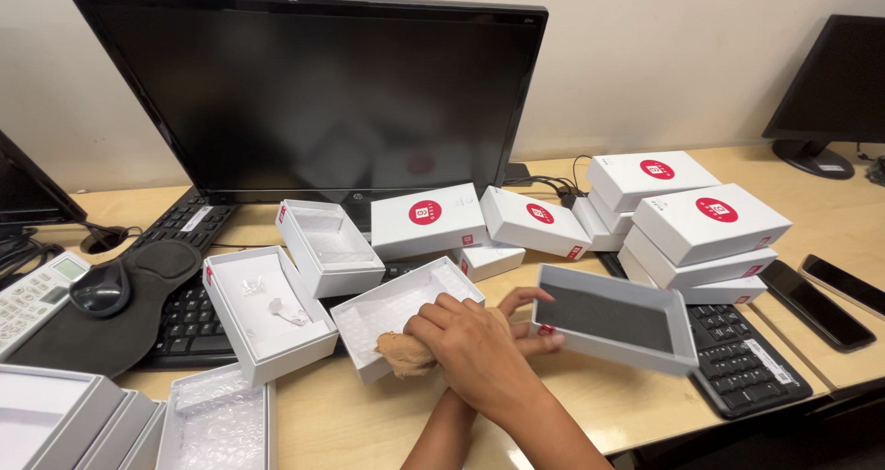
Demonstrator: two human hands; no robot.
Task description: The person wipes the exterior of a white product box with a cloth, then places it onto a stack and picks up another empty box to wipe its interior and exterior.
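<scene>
In the head view, two forearms cross in front of the big black monitor (pixel 313 92). The right hand (pixel 475 346) lies on top, its fingers closed around a tan crumpled cloth (pixel 404 353), which sticks out to the left of the fist, just over the edge of an open white box tray (pixel 406 306). The left hand (pixel 527 327) passes below it; its fingers grip the near left corner of a grey-lined box lid (pixel 616 318), tilted, right of the cloth. Closed white boxes (pixel 705 223) are stacked behind the lid.
</scene>
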